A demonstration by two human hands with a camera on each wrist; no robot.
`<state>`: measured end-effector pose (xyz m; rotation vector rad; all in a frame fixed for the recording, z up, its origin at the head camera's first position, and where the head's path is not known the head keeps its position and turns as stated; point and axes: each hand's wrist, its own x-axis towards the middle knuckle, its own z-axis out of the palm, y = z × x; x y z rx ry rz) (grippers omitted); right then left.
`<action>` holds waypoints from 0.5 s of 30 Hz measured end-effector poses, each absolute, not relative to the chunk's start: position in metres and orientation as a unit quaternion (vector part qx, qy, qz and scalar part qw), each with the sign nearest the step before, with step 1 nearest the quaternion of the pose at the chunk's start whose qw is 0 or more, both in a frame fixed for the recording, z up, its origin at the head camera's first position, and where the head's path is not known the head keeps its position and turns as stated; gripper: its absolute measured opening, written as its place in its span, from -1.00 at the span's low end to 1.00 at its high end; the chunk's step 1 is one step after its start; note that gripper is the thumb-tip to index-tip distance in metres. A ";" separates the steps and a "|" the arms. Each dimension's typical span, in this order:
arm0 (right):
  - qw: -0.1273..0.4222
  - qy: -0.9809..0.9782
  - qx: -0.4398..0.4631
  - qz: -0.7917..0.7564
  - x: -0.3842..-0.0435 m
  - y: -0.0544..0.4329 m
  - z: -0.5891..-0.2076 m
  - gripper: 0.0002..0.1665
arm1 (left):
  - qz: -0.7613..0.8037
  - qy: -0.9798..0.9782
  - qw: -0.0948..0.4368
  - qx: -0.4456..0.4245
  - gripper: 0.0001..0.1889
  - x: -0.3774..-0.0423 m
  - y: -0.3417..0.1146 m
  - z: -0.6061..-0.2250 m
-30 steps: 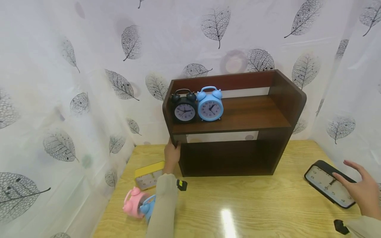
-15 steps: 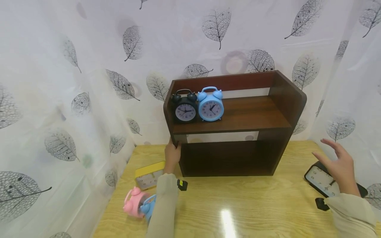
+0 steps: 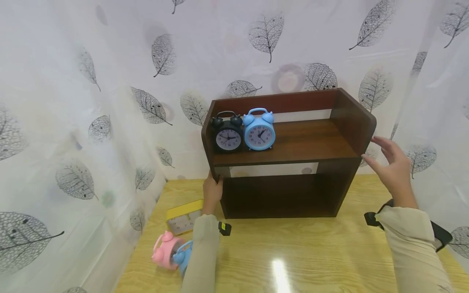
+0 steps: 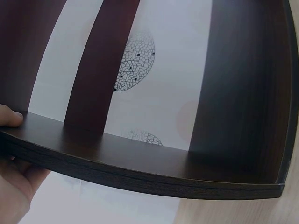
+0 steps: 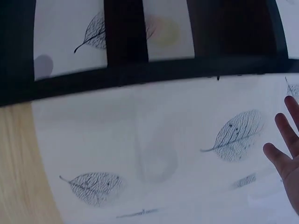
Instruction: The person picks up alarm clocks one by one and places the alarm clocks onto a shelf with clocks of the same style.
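A dark brown two-tier wooden shelf (image 3: 304, 140) stands upright on the table. My left hand (image 3: 212, 190) grips its left side panel; in the left wrist view the thumb (image 4: 10, 116) lies on the panel's inner face and the fingers (image 4: 32, 175) are outside. My right hand (image 3: 395, 173) is beside the right side panel, thumb and fingers spread, holding nothing. In the right wrist view its fingertips (image 5: 280, 119) are apart from the panel (image 5: 168, 72). On the upper tier, at the left, a black twin-bell alarm clock (image 3: 228, 138) stands next to a light blue one (image 3: 259, 134).
Left of the shelf lie a yellow clock (image 3: 183, 215), a pink alarm clock (image 3: 166, 250) and a blue alarm clock (image 3: 182, 257), partly behind my left sleeve. A black clock (image 3: 441, 236) is mostly hidden under my right forearm. Leaf-patterned sheeting (image 3: 110, 162) surrounds the table (image 3: 293, 248).
My right hand has moved left and away from me, from above the black clock to the shelf's right side panel. The left hand keeps its hold, and the shelf has not visibly moved.
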<state>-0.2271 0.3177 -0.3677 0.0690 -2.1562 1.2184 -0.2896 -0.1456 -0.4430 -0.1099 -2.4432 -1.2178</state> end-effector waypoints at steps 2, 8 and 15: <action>0.326 -0.820 0.032 0.470 -0.230 0.312 -0.363 -0.31 | -0.435 -0.876 0.206 -0.040 -0.55 -0.289 -0.145 -0.443; 0.333 -0.802 0.039 0.494 -0.238 0.301 -0.359 -0.28 | -0.430 -0.878 0.209 -0.036 -0.55 -0.290 -0.144 -0.445; 0.333 -0.793 0.037 0.509 -0.243 0.291 -0.359 -0.23 | -0.429 -0.877 0.213 -0.035 -0.54 -0.291 -0.145 -0.445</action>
